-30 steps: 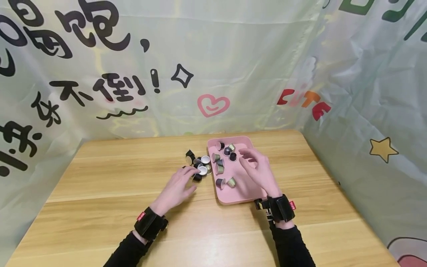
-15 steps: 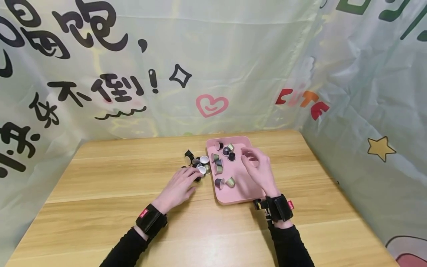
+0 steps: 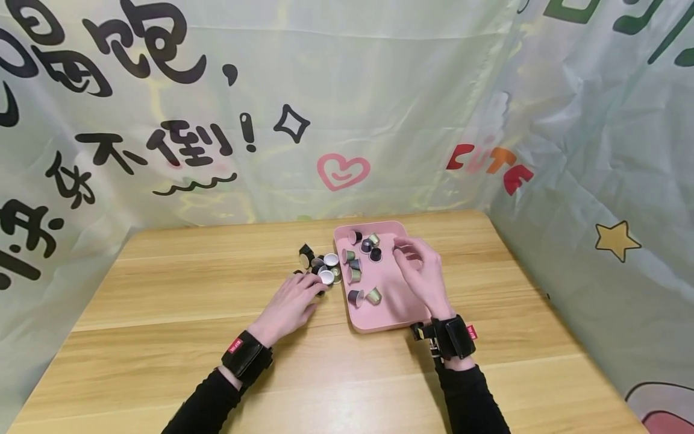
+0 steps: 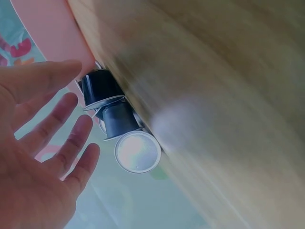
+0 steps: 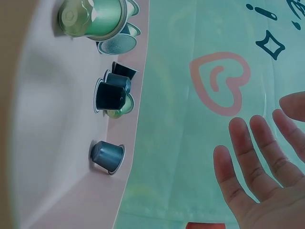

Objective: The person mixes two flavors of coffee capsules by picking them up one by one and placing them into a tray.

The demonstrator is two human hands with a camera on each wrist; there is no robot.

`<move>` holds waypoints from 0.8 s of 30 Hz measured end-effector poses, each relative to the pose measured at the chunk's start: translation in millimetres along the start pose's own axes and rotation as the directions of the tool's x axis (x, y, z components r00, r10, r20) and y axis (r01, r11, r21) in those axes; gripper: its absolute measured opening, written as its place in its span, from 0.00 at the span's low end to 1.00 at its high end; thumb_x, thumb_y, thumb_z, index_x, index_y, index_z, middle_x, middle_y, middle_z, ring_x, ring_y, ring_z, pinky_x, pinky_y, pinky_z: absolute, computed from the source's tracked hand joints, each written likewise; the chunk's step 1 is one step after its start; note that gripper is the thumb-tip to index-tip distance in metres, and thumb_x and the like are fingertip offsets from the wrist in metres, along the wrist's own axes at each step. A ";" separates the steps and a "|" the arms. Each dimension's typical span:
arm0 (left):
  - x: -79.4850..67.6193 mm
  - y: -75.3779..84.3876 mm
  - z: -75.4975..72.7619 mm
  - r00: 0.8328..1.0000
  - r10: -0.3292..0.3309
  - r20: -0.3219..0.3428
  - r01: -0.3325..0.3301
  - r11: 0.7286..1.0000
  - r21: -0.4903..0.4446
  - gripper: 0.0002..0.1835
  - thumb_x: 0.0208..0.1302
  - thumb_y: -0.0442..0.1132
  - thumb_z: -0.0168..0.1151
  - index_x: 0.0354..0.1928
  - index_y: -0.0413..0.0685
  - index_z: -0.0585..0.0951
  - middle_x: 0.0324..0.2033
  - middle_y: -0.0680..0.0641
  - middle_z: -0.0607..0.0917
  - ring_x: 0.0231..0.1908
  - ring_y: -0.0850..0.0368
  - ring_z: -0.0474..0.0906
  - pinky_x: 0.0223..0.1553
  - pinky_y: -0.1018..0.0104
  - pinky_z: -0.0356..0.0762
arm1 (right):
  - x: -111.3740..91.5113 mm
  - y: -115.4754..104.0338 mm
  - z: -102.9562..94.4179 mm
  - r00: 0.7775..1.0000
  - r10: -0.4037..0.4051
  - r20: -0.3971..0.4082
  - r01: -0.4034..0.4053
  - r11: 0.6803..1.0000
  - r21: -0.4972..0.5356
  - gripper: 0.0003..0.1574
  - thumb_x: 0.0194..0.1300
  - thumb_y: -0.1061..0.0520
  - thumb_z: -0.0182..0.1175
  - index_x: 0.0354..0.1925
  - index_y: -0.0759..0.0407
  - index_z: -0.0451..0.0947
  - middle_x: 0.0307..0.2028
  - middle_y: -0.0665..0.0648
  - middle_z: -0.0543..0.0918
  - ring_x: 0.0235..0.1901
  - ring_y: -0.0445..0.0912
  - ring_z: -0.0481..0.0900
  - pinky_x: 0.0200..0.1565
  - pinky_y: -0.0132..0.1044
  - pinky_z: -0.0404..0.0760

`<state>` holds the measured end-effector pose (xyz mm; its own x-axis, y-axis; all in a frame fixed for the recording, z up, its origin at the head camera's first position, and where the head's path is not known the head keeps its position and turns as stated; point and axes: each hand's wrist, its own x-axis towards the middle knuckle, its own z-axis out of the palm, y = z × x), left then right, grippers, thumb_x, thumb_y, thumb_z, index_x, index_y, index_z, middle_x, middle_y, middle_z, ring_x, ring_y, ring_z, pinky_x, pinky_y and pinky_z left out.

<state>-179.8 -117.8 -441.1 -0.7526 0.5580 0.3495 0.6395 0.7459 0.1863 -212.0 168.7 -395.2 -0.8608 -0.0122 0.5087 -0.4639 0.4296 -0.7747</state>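
My left hand [image 3: 289, 303] is stretched over the near side of a pile of coffee capsules [image 3: 331, 260] on the wooden table, left of a pink tray. In the left wrist view its fingers are loosely spread beside a black capsule [image 4: 101, 89]; whether they touch it is unclear. Above the tray's right half hovers my right hand [image 3: 425, 276], fingers slightly bent and holding nothing. Several capsules lie in the pink tray [image 3: 393, 301], among them a light green one [image 3: 374, 295] and a black one [image 3: 375, 254]. A blue capsule [image 5: 108, 156] shows in the right wrist view.
The tray's raised rim [image 3: 347, 301] stands close beside the pile. A printed cloth [image 3: 412, 120] hangs behind the wooden table [image 3: 190, 289] and along its right side. Both wrists wear black camera straps [image 3: 246, 357].
My left hand's fingers have come slightly further over the near part of the pile. The right hand stays over the tray with little change. The head view has shifted slightly.
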 end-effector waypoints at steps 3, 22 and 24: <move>0.1 -0.5 0.8 1.000 0.004 0.012 -0.004 1.000 0.019 0.20 0.58 0.32 0.71 0.54 0.45 0.82 0.52 0.45 0.84 0.52 0.45 0.78 0.63 0.45 0.75 | 0.4 4.4 -0.6 1.000 -0.012 -0.002 0.012 1.000 0.014 0.16 0.66 0.66 0.63 0.52 0.67 0.82 0.46 0.66 0.88 0.41 0.52 0.83 0.47 0.34 0.82; 2.4 -2.1 2.8 0.999 -0.020 0.033 0.021 1.000 -0.009 0.22 0.56 0.29 0.71 0.55 0.46 0.82 0.54 0.43 0.82 0.52 0.45 0.78 0.64 0.44 0.74 | 1.0 6.8 -1.3 1.000 -0.001 0.020 0.001 1.000 0.000 0.16 0.66 0.66 0.63 0.53 0.66 0.81 0.48 0.68 0.87 0.41 0.48 0.82 0.46 0.31 0.81; 2.4 -2.6 3.4 1.000 -0.016 0.026 0.016 1.000 -0.005 0.22 0.56 0.29 0.71 0.54 0.45 0.82 0.53 0.43 0.83 0.51 0.44 0.78 0.63 0.45 0.74 | 0.8 6.6 -1.1 1.000 -0.001 0.020 0.001 1.000 -0.004 0.17 0.66 0.66 0.63 0.53 0.67 0.81 0.48 0.68 0.86 0.42 0.49 0.82 0.46 0.31 0.81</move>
<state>-183.8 -117.2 -443.9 -0.7665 0.5557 0.3221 0.6283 0.7528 0.1963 -215.5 172.6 -399.5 -0.8647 -0.0308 0.5014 -0.4637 0.4328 -0.7731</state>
